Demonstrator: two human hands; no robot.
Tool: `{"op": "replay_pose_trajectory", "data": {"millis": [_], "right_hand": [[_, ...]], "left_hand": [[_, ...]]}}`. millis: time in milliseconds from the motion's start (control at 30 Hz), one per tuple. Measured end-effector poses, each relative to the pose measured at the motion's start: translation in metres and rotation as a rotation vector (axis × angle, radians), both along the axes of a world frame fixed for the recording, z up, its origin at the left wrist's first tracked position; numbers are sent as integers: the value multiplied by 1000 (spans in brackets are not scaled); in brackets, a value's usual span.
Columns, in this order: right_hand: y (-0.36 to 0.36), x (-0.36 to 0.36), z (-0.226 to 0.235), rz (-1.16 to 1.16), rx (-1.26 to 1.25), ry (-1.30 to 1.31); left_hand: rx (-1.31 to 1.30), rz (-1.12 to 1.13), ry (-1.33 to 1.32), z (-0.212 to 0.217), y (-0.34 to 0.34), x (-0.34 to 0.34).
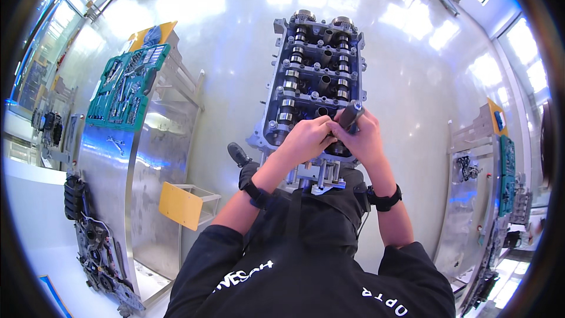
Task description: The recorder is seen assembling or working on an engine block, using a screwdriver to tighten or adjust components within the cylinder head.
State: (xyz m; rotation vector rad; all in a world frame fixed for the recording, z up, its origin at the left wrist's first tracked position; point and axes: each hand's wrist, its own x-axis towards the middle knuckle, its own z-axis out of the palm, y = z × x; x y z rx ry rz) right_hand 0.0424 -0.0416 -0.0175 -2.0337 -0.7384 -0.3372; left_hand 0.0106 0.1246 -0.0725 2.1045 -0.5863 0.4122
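Grey metal makes up the engine cylinder head (312, 72) straight ahead of you at twelve o'clock, its long sides running away from your body. Two shiny camshafts lie along it, the left camshaft (291, 84) toward its nine o'clock side and the right camshaft (342, 82) toward three. Your right hand (367, 134) is closed around a dark cylindrical tool (351, 116), held near the head's five o'clock corner with its metal-tipped end angled up toward you. Your left hand (310, 139) has its fingers drawn in narrow, meeting the right hand's fingertips beside the tool; whether it grips anything cannot be told, and the tool's lower end is hidden. Each wrist wears a black strap (386, 198). At ten o'clock, an open green tool case (110, 124) rests on a steel bench (97, 156), with loose metal tools (116, 143) just beside it. At eight o'clock stands a stool with a yellow seat (180, 206). Around three o'clock, a second green case (507, 171) sits on another bench.
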Motion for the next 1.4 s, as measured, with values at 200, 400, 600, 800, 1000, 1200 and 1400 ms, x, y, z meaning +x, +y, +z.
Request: {"op": "replay_pose_trajectory", "data": {"millis": [200, 400, 600, 800, 1000, 1200, 1400], "right_hand": [[-9, 0, -2, 92, -49, 197], [-29, 5, 0, 557, 279, 627], [-16, 3, 5, 374, 214, 498], [-8, 8, 9, 373, 72, 254], [-18, 16, -1, 341, 148, 302], [-33, 8, 14, 693, 315, 759], [-23, 20, 8, 549, 104, 389]], "left_hand": [[16, -41, -1, 1, 0, 2], [195, -12, 124, 6, 2, -5], [145, 1, 28, 1, 1, -2], [164, 52, -8, -5, 1, 4], [238, 35, 38, -12, -2, 5], [194, 33, 57, 9, -1, -9], [151, 59, 199, 23, -4, -5]]}}
